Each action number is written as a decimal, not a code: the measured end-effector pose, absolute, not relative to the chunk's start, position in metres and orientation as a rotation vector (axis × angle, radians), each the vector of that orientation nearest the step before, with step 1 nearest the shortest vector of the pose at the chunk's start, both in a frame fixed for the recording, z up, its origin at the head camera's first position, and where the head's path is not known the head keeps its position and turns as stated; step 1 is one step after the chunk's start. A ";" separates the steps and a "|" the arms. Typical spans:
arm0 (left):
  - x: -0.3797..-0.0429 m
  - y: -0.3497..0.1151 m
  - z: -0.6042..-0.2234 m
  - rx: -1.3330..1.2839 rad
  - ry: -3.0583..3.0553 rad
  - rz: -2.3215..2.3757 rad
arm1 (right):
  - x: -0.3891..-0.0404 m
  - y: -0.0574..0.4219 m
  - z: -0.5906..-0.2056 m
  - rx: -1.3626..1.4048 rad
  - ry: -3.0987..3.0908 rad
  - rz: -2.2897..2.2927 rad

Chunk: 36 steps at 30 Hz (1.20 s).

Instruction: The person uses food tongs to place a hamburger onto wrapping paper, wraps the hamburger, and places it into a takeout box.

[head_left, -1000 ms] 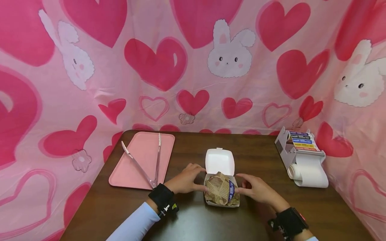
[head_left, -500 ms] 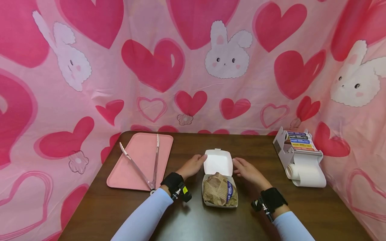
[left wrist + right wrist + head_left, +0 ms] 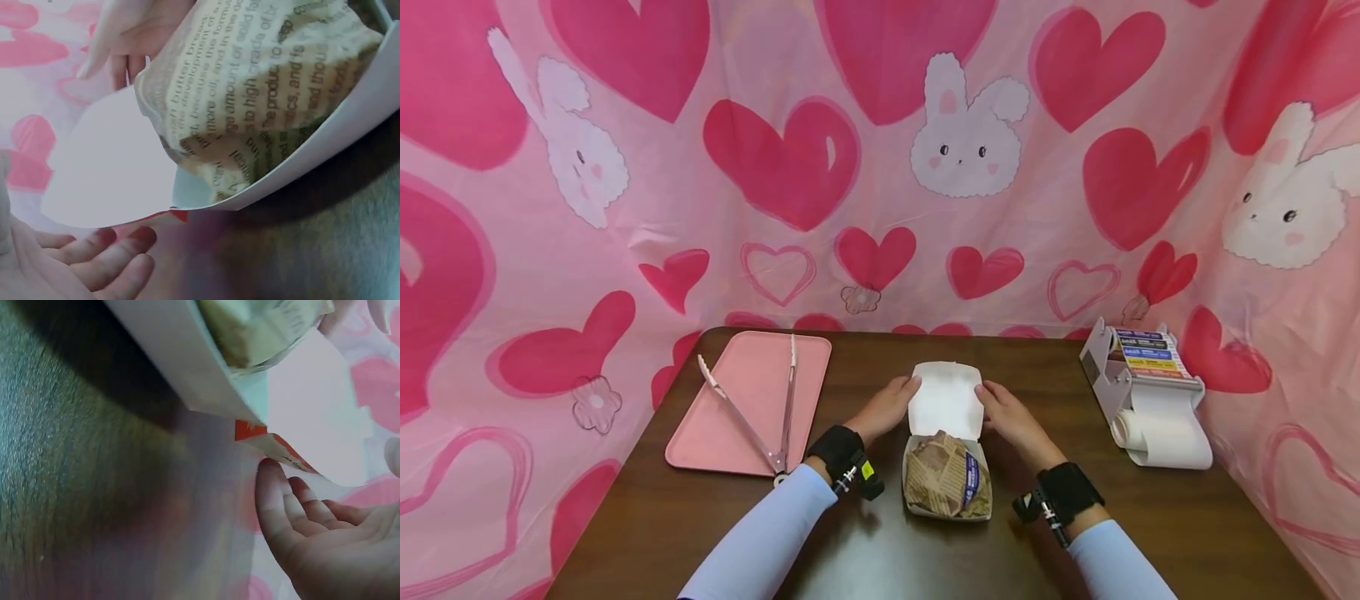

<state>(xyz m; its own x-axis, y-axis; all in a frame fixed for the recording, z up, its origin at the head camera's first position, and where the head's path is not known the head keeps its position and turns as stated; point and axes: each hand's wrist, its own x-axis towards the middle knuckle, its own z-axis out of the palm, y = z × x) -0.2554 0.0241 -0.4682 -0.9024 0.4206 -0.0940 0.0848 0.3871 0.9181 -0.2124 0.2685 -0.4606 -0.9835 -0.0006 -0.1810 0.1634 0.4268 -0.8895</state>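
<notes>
An open white clamshell burger box (image 3: 946,398) sits mid-table in the head view, its lid raised at the back. In its base lies a burger in brown newsprint-style paper (image 3: 942,475) with a blue label. My left hand (image 3: 883,408) is at the lid's left side, and my right hand (image 3: 1013,421) is at its right. Both wrist views show loosely extended fingers by the lid's outer side, fingertips (image 3: 142,236) close to its edge. Firm contact is hard to judge there. Each thumb stands on the lid's inner side; the wrist views only partly show them.
A pink tray (image 3: 760,375) with spread metal tongs (image 3: 788,408) lies on the left of the brown table (image 3: 880,550). At the right stands a label dispenser (image 3: 1142,392) with a white roll. A pink heart-and-bunny curtain (image 3: 790,167) hangs behind.
Both hands have left the wrapped burger and moved back to the sides of the lid. In the last half second the lid has tilted up a little.
</notes>
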 end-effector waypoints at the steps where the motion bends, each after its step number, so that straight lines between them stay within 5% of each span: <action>1: -0.255 0.024 -0.465 0.465 2.361 1.521 | -0.211 0.269 -0.458 0.152 2.517 -1.615; 7: -0.244 0.019 -0.448 0.669 2.466 1.419 | -0.193 0.275 -0.443 0.054 2.598 -1.550; 18: -0.184 -0.001 -0.456 1.178 2.623 1.106 | -0.135 0.288 -0.465 -0.655 2.725 -1.377; 26: -0.159 -0.013 -0.478 1.351 2.708 0.820 | -0.109 0.284 -0.487 -0.730 2.861 -1.151; 36: -0.153 -0.006 -0.485 1.200 2.747 0.878 | -0.104 0.274 -0.499 -0.691 3.005 -1.175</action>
<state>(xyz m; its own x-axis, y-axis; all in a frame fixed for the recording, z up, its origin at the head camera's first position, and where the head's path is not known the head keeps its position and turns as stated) -0.1527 -0.0064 -0.4849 -0.7048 0.6807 0.1997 0.6703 0.5469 0.5017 -0.1041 0.2743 -0.4992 -0.9003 -0.3230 0.2916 -0.4351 0.6609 -0.6115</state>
